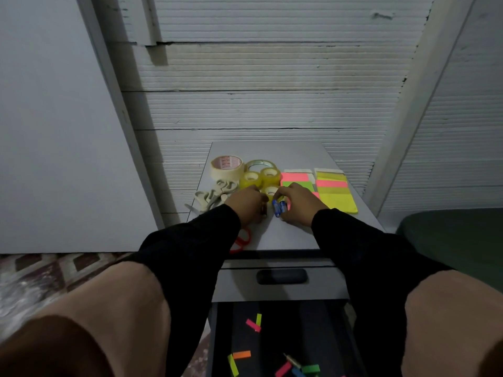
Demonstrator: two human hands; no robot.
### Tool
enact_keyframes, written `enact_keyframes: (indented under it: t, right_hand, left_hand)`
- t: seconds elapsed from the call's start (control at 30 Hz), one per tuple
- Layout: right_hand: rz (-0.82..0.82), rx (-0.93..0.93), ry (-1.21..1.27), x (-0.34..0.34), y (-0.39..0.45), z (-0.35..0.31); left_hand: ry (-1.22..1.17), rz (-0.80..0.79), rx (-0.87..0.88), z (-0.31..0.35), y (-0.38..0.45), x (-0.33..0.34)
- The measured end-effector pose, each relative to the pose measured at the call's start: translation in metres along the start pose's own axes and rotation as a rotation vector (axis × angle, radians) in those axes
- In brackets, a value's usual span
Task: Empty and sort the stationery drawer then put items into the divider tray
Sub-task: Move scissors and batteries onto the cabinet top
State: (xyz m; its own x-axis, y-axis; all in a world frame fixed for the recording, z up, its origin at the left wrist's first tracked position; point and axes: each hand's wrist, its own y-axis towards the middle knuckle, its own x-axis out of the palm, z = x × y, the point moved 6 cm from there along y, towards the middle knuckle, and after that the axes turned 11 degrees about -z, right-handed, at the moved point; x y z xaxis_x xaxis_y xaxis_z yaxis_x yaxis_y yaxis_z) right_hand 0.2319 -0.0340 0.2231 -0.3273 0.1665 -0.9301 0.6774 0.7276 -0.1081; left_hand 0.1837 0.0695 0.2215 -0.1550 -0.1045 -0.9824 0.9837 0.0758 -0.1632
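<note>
Below both hands, the open drawer (280, 338) holds loose neon sticky flags (253, 325); right hand (296, 204) grips blue batteries (279, 207); left hand (245, 204) unclear

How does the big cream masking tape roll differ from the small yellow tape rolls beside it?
The cream masking tape roll is larger and wider, while the small yellow clear-tape rolls are more compact. The cream roll looks opaque and matte with red print inside its core; the yellow rolls look glossy and translucent. The cream roll sits at the back left corner of the group; the yellow ones cluster nearer the hands. All lie flat on the grey cabinet top.
</note>
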Motion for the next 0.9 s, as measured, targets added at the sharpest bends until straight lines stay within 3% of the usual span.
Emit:
enact_keyframes:
  t: [0.43, 0.9]
  right_hand:
    - [-0.004, 0.008, 0.035, -0.011, -0.049, -0.007]
    - [-0.178, 0.042, 0.019, 0.043, -0.161, -0.005]
  left_hand:
    - [-0.028, 0.076, 0.004, 0.011, -0.056, -0.011]
    - [-0.149, -0.053, 0.035, 0.048, -0.168, 0.056]
